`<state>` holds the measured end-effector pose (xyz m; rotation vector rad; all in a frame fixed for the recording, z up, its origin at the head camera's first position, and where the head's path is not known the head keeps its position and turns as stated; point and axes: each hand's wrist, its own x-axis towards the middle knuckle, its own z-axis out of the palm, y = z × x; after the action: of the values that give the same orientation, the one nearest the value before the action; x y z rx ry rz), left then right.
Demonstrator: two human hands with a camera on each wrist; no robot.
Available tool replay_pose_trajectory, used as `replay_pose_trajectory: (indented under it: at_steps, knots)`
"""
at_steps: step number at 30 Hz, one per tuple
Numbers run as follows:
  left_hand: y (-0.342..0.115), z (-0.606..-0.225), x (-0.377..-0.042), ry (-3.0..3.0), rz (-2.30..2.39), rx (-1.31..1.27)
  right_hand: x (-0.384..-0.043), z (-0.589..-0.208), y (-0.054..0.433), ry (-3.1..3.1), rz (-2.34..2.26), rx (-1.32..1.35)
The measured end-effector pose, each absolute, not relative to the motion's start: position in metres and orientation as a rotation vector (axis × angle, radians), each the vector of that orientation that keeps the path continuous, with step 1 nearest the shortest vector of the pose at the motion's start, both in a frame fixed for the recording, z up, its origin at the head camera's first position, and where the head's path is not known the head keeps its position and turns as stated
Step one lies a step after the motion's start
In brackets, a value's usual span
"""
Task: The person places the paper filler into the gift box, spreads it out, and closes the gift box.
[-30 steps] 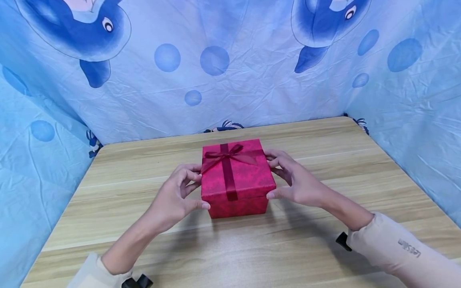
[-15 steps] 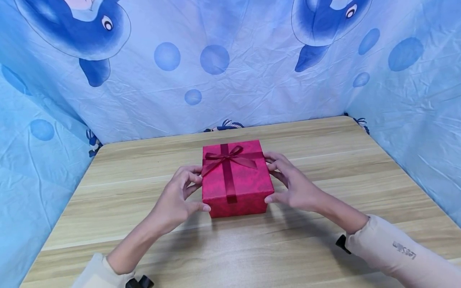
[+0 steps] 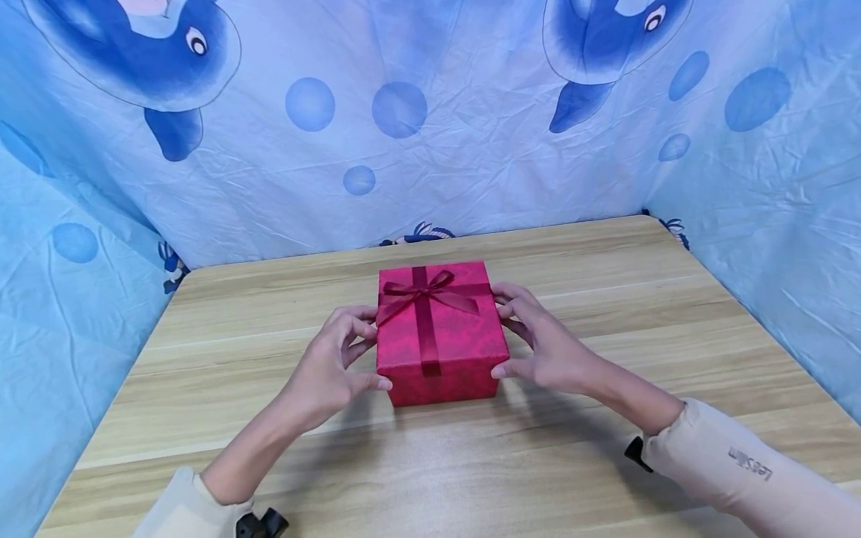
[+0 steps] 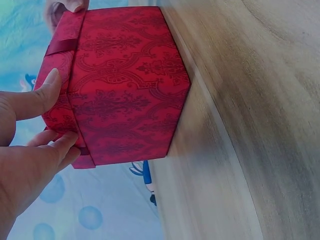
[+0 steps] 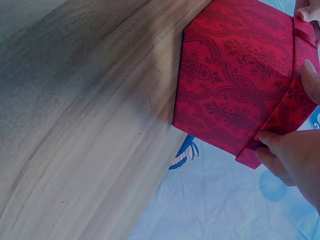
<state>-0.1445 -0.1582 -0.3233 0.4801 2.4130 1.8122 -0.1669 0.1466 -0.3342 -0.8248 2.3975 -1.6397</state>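
A red patterned gift box stands on the table, with its lid on top. Dark red ribbon crosses the lid and ends in a bow. At the left side my left hand grips the lid, its thumb near the front corner and its fingers along the side. My right hand holds the opposite side in the same manner. In the left wrist view, the fingertips lie on the lid's rim, above the taller body of the box. The inside of the box is hidden.
The wooden table has a pale grain. Blue cloth printed with dolphins and bubbles hangs behind it and at both sides. Small black devices are strapped by the sleeves.
The lid's right front corner has come down slightly and moved a little left, so the lid sits more level. My right hand has shifted with it; my left hand has barely moved.
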Motion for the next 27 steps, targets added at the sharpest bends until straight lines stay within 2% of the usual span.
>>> replay_pose_trajectory:
  at_steps: [27]
  knots:
    - [-0.156,-0.346,-0.143,2.418,1.776,0.424,-0.166,-0.355,0.143,2.402,-1.592,-0.771]
